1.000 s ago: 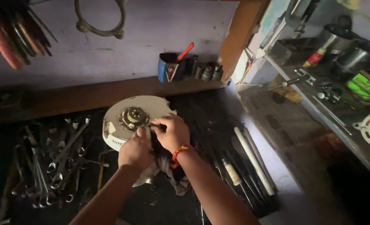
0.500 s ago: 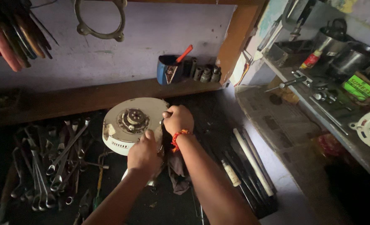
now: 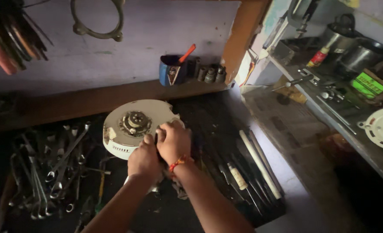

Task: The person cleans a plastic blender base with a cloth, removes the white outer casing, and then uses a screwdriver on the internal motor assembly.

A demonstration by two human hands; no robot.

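Your two hands meet at the near right edge of the round white motor housing [image 3: 133, 125], which lies flat on the dark bench [image 3: 208, 116] with its metal hub facing up. Your left hand [image 3: 145, 160] is curled with the fingers tucked against the housing's rim; your right hand [image 3: 173, 140], with an orange thread band [image 3: 178, 162] on the wrist, presses beside it on the same edge. Both grips are narrow and bunched over the rim, but you cannot tell exactly what they pinch, since the fingers hide it. A dark rag [image 3: 178, 187] hangs beneath your wrists.

To the left, loose spanners [image 3: 55, 166] lie heaped on the bench. To the right, long files and rods [image 3: 254, 166] lie side by side. On the far wooden ledge stands a blue cup [image 3: 170, 71] holding a red-handled tool [image 3: 186, 52], with small sockets [image 3: 209, 74] just beside it. Far right, a shelf [image 3: 329, 116] carries dark metal pots [image 3: 351, 49].
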